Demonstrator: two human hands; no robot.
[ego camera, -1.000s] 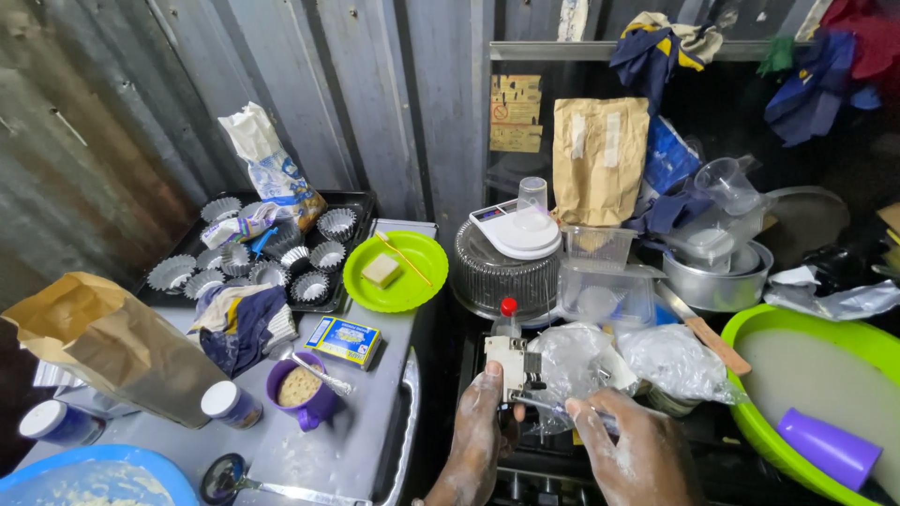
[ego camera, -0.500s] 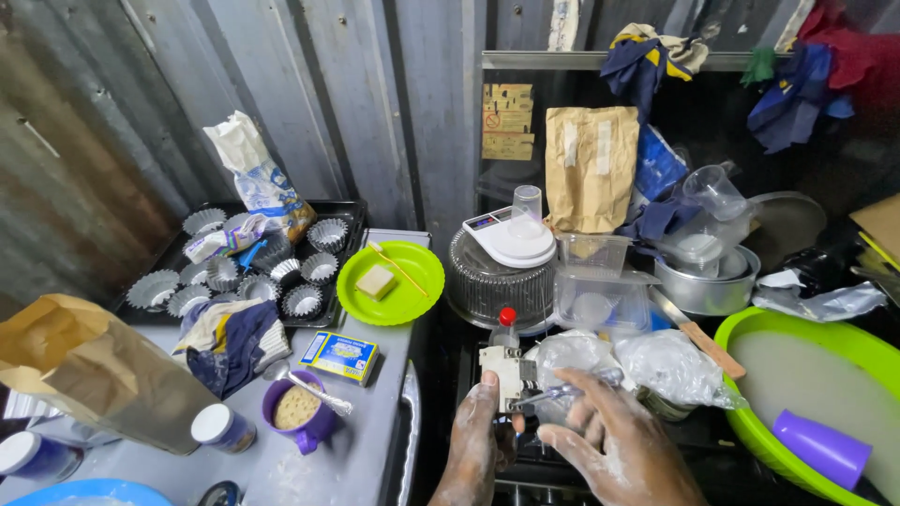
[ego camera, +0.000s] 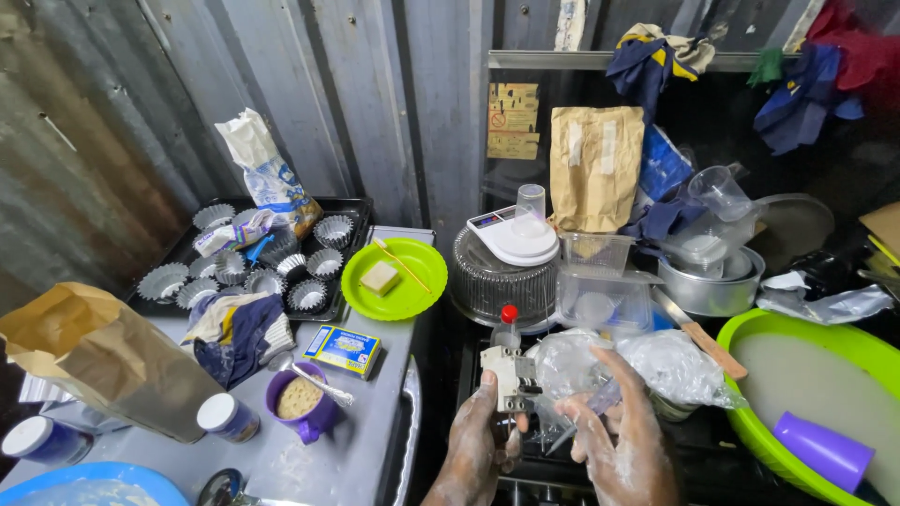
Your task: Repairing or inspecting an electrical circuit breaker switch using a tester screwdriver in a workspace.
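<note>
low at the front edge of a cluttered stove top, a thin clear plastic bag (ego camera: 600, 398) sits pinched between the fingers of a batter-coated right hand (ego camera: 614, 440), its film bunched and trailing down toward the burner grate; the left hand (ego camera: 473, 445), equally caked, is closed around a small white boxy plug-like fitting (ego camera: 506, 379) held upright just beside the bag. both wrists rise from the bottom of the frame, palms turned inward, thumbs facing each other, hands near but not touching. with skin this slick, handling the film looks best done with fingertips only, gripping close to the edge so it does not slip or tear. just behind stand a red-capped small bottle (ego camera: 507, 323) and more crumpled clear plastic (ego camera: 675, 361); farther back, a white kitchen scale (ego camera: 511, 234) on a clear domed lid. to the right, a green basin (ego camera: 750, 412) holds a purple cup (ego camera: 825, 450). leftward lie a green plate (ego camera: 417, 281), a purple mug (ego camera: 300, 403) and a tray of fluted tins (ego camera: 352, 211).
</note>
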